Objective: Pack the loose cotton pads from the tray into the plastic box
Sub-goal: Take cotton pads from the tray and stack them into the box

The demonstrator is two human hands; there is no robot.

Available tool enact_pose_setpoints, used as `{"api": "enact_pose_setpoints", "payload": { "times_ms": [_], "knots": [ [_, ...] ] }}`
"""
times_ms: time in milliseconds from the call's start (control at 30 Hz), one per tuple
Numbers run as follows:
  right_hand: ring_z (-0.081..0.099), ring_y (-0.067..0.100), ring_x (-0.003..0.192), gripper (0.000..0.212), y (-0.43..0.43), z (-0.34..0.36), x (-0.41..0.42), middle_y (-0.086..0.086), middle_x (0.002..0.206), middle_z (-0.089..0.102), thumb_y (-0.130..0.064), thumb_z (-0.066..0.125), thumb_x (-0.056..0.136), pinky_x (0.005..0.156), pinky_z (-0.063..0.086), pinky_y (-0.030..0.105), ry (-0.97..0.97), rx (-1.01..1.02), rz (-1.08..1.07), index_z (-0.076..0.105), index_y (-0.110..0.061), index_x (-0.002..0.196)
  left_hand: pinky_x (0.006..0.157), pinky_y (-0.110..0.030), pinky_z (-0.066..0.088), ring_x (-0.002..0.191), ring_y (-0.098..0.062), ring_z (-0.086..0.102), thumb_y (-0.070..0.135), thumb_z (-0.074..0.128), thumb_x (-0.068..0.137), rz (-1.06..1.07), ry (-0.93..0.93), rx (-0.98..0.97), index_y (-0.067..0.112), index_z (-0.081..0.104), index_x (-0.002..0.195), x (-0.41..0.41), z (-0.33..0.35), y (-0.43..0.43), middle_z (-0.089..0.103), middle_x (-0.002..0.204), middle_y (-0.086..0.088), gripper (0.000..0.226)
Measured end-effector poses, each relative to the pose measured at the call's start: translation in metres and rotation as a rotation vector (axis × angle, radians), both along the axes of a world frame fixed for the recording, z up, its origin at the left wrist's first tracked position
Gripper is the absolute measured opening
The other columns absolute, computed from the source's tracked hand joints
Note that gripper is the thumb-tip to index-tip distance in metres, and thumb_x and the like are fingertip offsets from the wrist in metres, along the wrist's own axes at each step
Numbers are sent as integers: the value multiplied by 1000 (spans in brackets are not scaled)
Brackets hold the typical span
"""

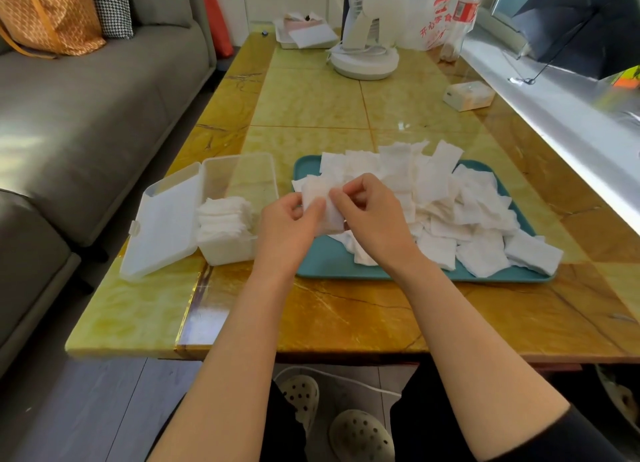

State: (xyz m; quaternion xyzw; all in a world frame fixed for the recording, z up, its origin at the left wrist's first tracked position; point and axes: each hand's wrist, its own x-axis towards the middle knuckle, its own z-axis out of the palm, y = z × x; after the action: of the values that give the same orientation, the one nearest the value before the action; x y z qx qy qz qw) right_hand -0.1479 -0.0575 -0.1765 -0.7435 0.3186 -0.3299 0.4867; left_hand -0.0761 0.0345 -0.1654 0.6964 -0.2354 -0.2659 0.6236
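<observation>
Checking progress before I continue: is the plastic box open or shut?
Open: the plastic box has its lid flipped back, stacked pads showing inside.

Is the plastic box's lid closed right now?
No, the lid lies flipped open left of the plastic box, with a stack of cotton pads showing inside.

On the white plastic bag (433,29) at the far edge of my table (311,98) I read red Chinese characters, 开心零食, below a round red logo. The red label of the bottle (465,10) by it is too blurred to read.
</observation>
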Motion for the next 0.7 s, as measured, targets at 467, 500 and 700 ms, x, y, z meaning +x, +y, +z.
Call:
{"api": "enact_pose_setpoints", "payload": {
  "times_ms": [467,500,700],
  "knots": [
    [42,28,113,49,-27,-16,-34,9,125,43,-34,69,82,92,41,36,920,-333,181,47,-20,123,87,-51,53,91,-25,68,16,56,94,29,-50,56,29,60,79,0,-6,-1,71,90,-5,22],
    [44,27,112,46,-28,-16,-34,9,125,44,-38,67,83,94,42,37,902,-312,178,49,-21,122,88,-50,53,91,-24,68,15,55,95,27,-44,56,29,61,80,0,-7,-1,71,89,-3,21],
    [45,27,111,41,-23,-19,-33,8,123,44,-32,62,88,84,40,34,990,-443,150,46,-20,125,89,-45,54,92,-19,67,15,54,95,17,-33,55,23,61,94,1,-8,1,70,93,0,11]
  ]
}}
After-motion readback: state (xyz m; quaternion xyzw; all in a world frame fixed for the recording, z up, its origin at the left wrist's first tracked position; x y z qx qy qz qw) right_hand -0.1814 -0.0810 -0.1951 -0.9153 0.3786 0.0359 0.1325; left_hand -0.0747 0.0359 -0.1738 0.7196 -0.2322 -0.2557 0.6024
